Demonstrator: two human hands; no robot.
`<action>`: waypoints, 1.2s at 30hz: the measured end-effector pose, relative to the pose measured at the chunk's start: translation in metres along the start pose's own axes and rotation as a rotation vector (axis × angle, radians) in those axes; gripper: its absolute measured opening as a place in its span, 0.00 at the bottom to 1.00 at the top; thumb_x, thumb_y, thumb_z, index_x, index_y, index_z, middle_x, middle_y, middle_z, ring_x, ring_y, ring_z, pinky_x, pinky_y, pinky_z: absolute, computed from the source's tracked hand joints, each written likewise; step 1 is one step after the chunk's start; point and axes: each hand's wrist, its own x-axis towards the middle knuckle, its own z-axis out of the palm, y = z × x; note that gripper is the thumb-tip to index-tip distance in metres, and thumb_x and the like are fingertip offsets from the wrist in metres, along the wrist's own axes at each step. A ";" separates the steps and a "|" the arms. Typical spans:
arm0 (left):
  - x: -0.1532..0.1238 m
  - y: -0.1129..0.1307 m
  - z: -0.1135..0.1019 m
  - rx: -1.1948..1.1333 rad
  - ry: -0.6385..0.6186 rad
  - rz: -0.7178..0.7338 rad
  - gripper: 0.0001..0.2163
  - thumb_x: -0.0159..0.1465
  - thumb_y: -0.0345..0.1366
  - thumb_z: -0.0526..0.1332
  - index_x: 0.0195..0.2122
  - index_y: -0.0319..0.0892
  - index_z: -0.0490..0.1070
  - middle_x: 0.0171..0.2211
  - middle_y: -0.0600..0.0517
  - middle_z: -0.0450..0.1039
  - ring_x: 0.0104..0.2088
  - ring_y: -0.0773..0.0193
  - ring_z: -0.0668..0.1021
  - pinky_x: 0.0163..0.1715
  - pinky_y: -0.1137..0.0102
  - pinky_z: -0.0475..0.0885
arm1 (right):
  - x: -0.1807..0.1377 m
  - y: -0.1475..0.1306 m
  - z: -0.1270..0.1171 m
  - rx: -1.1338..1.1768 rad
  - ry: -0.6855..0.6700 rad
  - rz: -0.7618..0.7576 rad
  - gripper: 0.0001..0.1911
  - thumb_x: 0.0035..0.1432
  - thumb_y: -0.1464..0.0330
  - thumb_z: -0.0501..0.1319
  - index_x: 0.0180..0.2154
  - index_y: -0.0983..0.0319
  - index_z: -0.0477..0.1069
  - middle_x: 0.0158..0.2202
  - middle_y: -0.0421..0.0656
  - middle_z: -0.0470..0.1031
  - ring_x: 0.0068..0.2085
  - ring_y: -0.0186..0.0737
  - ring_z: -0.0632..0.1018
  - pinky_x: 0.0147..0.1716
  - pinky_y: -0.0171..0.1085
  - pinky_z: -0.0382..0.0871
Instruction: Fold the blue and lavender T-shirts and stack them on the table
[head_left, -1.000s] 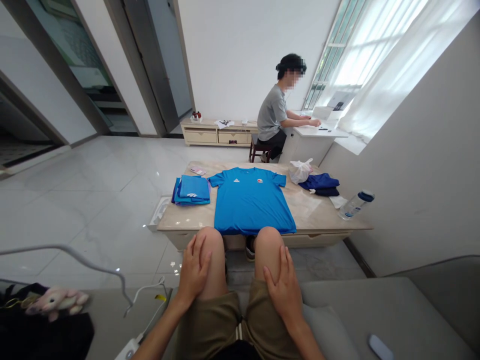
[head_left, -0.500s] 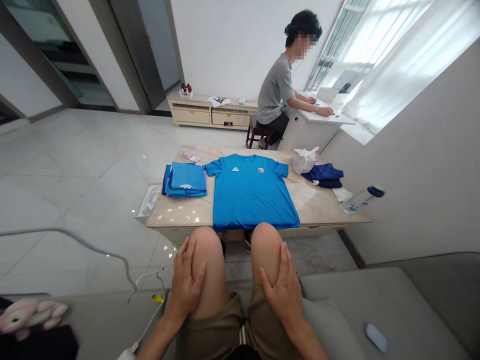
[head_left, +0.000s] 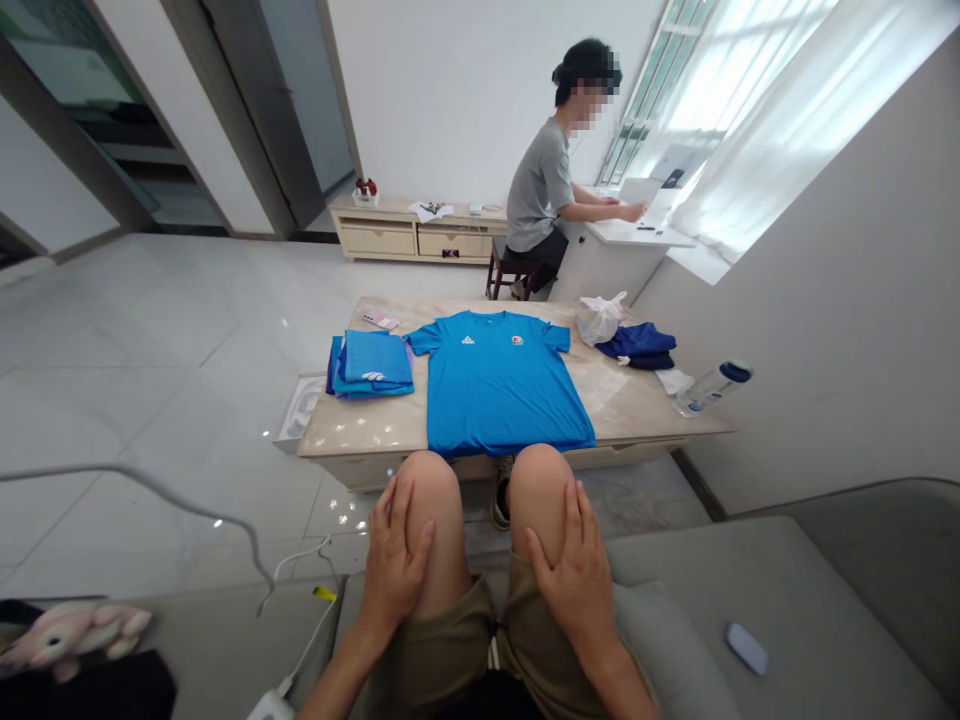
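My left hand [head_left: 395, 560] rests on my left knee, fingers stretched out, holding nothing. On the other knee lies my right hand [head_left: 574, 570], likewise open with its thumb apart. In front of my knees a blue T-shirt [head_left: 499, 385] is spread flat on the low table [head_left: 367, 425], collar away from me and hem at the near edge. Left of it sits a stack of folded blue clothes [head_left: 373, 362]. To its right are a white plastic bag [head_left: 600, 318] and a dark blue folded garment [head_left: 639, 342].
A clear water bottle [head_left: 709, 390] stands at the table's right end. A phone [head_left: 381, 319] lies at the back left. Beyond, a person [head_left: 541, 180] sits at a white desk [head_left: 645, 235]. On the sofa are a plush toy [head_left: 75, 637], a white cable [head_left: 311, 637] and a white oval object [head_left: 746, 648].
My view has shifted slightly. My hands stay on my knees, and the T-shirt lies as before. The seated person's hands have moved a little on the desk.
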 end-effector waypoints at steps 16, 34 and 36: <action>0.018 0.017 0.007 0.035 0.000 0.005 0.30 0.78 0.47 0.56 0.79 0.48 0.58 0.73 0.37 0.62 0.73 0.42 0.68 0.72 0.41 0.66 | 0.007 0.078 0.026 0.258 -0.043 0.195 0.46 0.74 0.45 0.57 0.80 0.62 0.49 0.77 0.60 0.61 0.75 0.62 0.66 0.71 0.61 0.66; 0.038 0.053 0.067 0.096 -0.187 -0.010 0.26 0.79 0.43 0.53 0.76 0.49 0.65 0.75 0.43 0.66 0.72 0.48 0.73 0.71 0.49 0.71 | 0.073 0.088 0.038 0.436 -0.139 0.048 0.28 0.78 0.58 0.54 0.72 0.58 0.67 0.71 0.55 0.71 0.71 0.57 0.72 0.69 0.62 0.69; 0.044 0.055 0.083 0.123 -0.230 0.031 0.28 0.77 0.42 0.56 0.78 0.52 0.62 0.77 0.46 0.64 0.74 0.48 0.70 0.74 0.50 0.69 | 0.073 0.070 0.050 0.316 -0.233 -0.149 0.33 0.75 0.60 0.58 0.77 0.55 0.61 0.75 0.52 0.66 0.75 0.63 0.67 0.71 0.68 0.64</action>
